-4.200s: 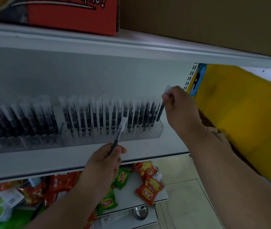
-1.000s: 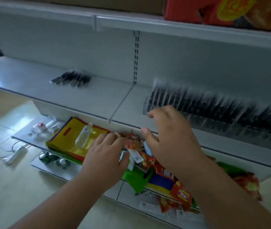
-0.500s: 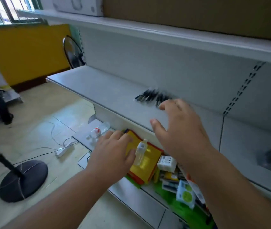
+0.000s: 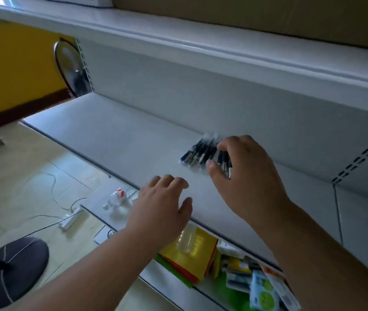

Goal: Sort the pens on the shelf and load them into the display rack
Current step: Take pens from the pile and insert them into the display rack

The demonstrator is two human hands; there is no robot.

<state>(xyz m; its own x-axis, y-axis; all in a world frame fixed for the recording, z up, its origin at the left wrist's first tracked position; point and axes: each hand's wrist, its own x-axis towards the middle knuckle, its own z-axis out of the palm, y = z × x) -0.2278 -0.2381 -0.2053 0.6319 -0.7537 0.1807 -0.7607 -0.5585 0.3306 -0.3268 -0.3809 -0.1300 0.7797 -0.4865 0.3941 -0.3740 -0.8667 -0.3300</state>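
Under the right hand point(image 4: 243, 173), a loose bundle of black pens point(image 4: 203, 152) lies flat on the white shelf point(image 4: 120, 140), close to the back panel point(image 4: 178, 86). The right-hand fingers are spread and curved above the near end of the bundle, thumb low at its front edge; motion blur prevents confirming contact, and no pen is visibly pinched. An exact pen count cannot be read; roughly ten barrels are distinguishable. Left of and nearer than those fingers, the left hand point(image 4: 162, 203) hovers palm-down over the front lip of the shelf with fingers relaxed and extended, holding nothing. Outward from both hands, the shelf surface is plain white metal, with one slotted upright point(image 4: 362, 156) to the right of the right hand. One upper shelf point(image 4: 201, 41) runs overhead. Below the hands, a lower shelf point(image 4: 174, 286) carries two clear bottles point(image 4: 187, 239), one yellow packet point(image 4: 189, 252) and mixed packaged goods. Farther left, the tiled floor point(image 4: 21, 176) holds one dark round fan base point(image 4: 10, 270) and one white power strip point(image 4: 70, 218) with trailing cables; a yellow wall point(image 4: 10, 68) closes the room.
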